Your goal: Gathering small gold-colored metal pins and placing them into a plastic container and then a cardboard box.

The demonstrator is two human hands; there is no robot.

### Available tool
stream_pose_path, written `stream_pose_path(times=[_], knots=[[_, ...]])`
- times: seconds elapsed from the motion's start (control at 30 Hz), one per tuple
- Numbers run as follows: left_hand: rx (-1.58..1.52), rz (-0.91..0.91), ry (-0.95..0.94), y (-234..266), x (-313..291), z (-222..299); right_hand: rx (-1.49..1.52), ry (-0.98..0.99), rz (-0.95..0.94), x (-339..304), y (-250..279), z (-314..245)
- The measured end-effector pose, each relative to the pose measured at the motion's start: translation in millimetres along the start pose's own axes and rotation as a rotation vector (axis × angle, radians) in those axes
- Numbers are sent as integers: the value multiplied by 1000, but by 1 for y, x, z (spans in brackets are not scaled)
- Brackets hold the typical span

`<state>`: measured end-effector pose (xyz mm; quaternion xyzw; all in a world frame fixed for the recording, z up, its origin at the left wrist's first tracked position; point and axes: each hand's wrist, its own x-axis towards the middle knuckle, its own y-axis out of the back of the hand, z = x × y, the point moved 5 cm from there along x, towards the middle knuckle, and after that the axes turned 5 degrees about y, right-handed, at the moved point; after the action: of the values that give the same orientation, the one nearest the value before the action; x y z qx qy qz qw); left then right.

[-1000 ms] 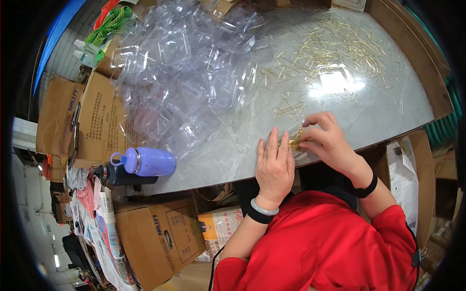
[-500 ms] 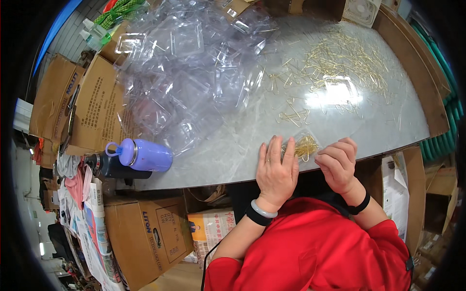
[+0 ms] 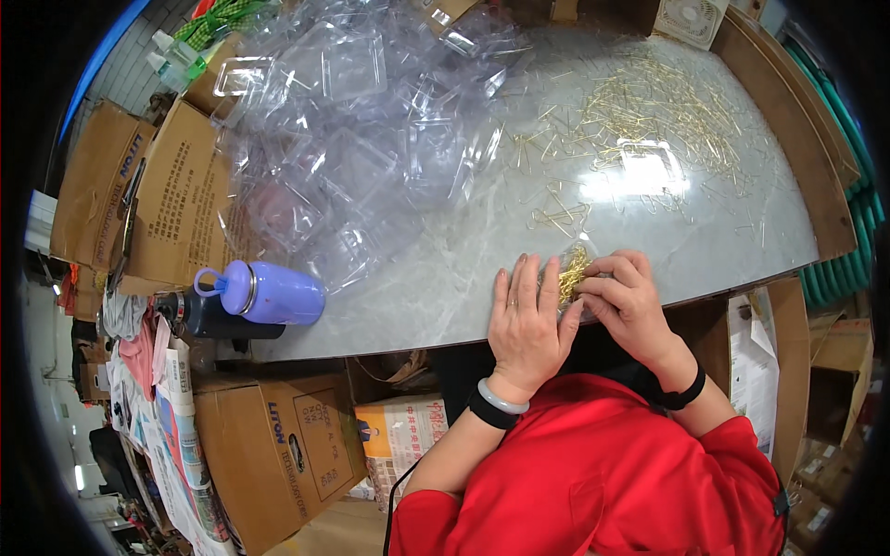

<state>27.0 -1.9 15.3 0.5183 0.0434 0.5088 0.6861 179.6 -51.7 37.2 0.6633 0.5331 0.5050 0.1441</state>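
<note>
A clear case (image 3: 582, 244) of gold hooks (image 3: 571, 278) lies between the straight-fingered left hand (image 3: 527, 320) and the right hand (image 3: 627, 301), bunched at the hooks, grip unclear; plastic shells (image 3: 357, 157) heap beyond the left.

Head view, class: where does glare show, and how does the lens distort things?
In the head view, a white glare patch washes out the grey tabletop by the scattered gold wire hooks; highlights glint on the clear plastic packs; the tabletop's near edge bows, and the picture's corners go black.
</note>
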Motion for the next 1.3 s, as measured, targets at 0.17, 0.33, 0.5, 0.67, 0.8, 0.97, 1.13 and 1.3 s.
stream_pose_path(times=[0.17, 0.33, 0.5, 0.67, 0.8, 0.97, 1.13, 1.3], knots=[[-114, 70, -9, 4, -1, -2, 7, 44, 20, 15, 9, -2], [-173, 67, -43, 5, -5, -7, 93, -9, -116, 21, 1, 2], [-247, 35, 65, 10, -5, -9, 52, -88, -86, 24, 0, -1], [-225, 49, 173, 17, 7, -13, -131, -41, -96, 19, 5, -12], [-49, 58, 186, 27, 26, -16, -138, -47, -154, 14, 14, -24], [-146, 125, 240, 27, 18, -21, 61, -158, -6, 11, 17, -14], [-73, 69, 175, 25, -2, -4, -109, -58, 62, 15, 7, 3], [-13, 39, 154, 24, 1, -8, 50, -184, -49, -2, 2, -23]])
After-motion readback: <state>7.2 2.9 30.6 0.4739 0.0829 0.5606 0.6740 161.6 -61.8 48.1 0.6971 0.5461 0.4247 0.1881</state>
